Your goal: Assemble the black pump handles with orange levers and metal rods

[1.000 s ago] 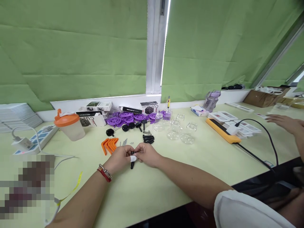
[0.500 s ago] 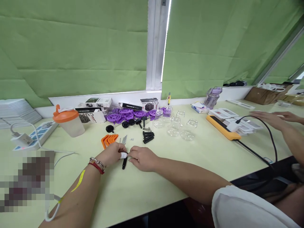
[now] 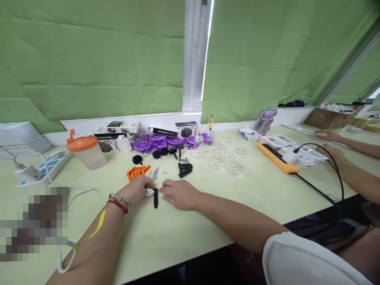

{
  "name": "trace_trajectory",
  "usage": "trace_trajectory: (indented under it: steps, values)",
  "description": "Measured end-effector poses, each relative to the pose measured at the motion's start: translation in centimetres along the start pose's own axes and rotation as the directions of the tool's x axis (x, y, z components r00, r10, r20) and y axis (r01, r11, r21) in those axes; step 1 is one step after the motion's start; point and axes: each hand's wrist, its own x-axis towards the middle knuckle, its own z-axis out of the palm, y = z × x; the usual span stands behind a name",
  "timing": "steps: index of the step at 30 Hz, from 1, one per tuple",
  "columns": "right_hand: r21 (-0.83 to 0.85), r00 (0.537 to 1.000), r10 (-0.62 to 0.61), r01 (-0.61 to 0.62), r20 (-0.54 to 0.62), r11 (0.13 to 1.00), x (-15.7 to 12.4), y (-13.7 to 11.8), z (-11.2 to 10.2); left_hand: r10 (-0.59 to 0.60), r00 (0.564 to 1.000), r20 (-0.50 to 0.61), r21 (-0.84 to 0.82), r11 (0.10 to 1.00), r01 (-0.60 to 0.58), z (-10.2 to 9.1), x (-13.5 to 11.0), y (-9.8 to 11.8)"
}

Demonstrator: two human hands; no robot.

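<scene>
My left hand (image 3: 135,190), with a red and metal bracelet at the wrist, rests on the pale table with its fingers curled. Its white-taped fingertip pinches the upper end of a short black rod-shaped part (image 3: 155,199) that lies on the table. My right hand (image 3: 179,194) lies just right of the part with its fingers loosely spread, holding nothing. Just beyond my left hand are orange brackets (image 3: 137,172), a few metal screws (image 3: 155,173) and a small stack of black pieces (image 3: 185,170).
Further back lie purple wheels (image 3: 157,144), black knobs (image 3: 157,154), clear glass jars (image 3: 220,160), printed boxes (image 3: 118,136) and an orange-lidded shaker (image 3: 85,152). A power strip (image 3: 44,170) sits left. At right are a yellow device (image 3: 277,160), a black cable and another person's hands (image 3: 331,150).
Both hands held the black part just above the table. It has come down to the left onto the table; my right hand has let go and opened beside it.
</scene>
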Motion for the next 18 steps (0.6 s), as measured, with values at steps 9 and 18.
trace_trajectory:
  steps: [9,18]
  values:
    - [0.087,0.945,0.326,-0.322,-0.035,0.943,-0.8,7.6,-2.7,0.027,0.999,-0.045,-0.014,1.0,-0.028,0.0,0.7,-1.0]
    - [0.107,0.942,0.337,-0.335,0.002,0.936,-0.4,7.5,-1.0,0.134,0.893,-0.429,0.002,0.989,-0.147,0.3,-0.2,1.0]
